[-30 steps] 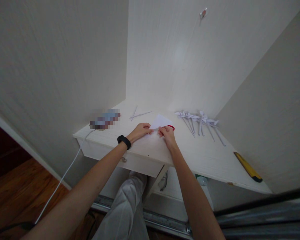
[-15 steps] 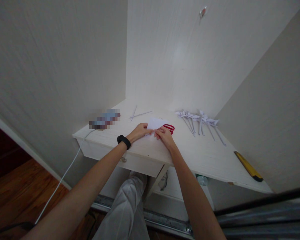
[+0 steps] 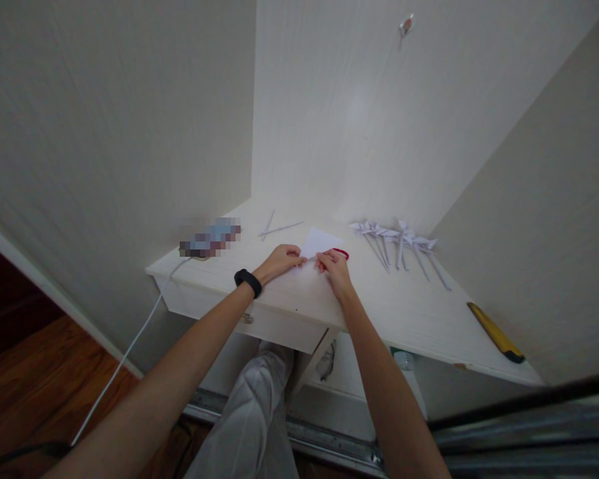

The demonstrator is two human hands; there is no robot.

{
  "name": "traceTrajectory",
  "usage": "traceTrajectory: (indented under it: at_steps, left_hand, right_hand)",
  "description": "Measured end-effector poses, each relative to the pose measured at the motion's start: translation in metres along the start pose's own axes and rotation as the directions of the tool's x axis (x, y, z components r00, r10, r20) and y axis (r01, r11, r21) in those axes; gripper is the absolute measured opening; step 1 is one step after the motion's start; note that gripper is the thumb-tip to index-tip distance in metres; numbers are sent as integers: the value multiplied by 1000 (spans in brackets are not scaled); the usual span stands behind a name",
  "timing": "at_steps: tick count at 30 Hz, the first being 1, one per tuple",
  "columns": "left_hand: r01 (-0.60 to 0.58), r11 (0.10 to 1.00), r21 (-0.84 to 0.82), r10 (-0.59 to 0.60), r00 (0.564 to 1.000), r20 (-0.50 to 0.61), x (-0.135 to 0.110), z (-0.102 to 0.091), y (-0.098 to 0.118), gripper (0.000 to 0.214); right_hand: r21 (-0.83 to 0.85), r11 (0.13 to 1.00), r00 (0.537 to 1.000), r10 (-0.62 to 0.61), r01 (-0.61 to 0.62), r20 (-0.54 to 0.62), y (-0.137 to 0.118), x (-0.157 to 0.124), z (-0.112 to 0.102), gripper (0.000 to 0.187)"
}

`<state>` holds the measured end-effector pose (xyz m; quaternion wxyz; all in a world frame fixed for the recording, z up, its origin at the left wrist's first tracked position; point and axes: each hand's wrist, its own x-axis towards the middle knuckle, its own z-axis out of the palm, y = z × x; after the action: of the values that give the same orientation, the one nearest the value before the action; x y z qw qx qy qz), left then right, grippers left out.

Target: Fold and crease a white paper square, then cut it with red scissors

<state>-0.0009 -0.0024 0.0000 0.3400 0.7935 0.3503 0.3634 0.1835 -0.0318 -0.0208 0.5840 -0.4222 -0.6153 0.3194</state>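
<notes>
A small white sheet of paper (image 3: 322,241) is held over the desk between my two hands. My left hand (image 3: 283,262) pinches its lower left corner, thumb along the near edge. My right hand (image 3: 333,266) has closed fingers on the near right edge of the same sheet. Behind the right hand, the red handles of a pair of scissors (image 3: 343,253) peek out; the blades are hidden by the paper and fingers.
Thin white paper sticks (image 3: 281,229) lie at the back left of the desk (image 3: 379,313). Several paper pinwheels (image 3: 403,234) rest at the right. A yellow-and-black tool (image 3: 496,332) lies by the right wall, and a blurred-out device (image 3: 209,238) with a white cable (image 3: 144,326) is at left.
The paper has turned and shifted slightly right and away from me, covering more of the scissors. My right hand has moved a little to the right.
</notes>
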Motion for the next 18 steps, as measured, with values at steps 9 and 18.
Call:
traceTrajectory:
  at_steps: [9,18]
  left_hand:
    - [0,1000,-22,0,1000,-5,4,0,-7,26]
    - [-6,1000,-7,6,1000,-3,3,-1,-5,27]
  right_hand:
    - [11,999,999,30,-31,41,3,2,4,19]
    - [21,1000,1000,9,-8,-16,1,2,0,19]
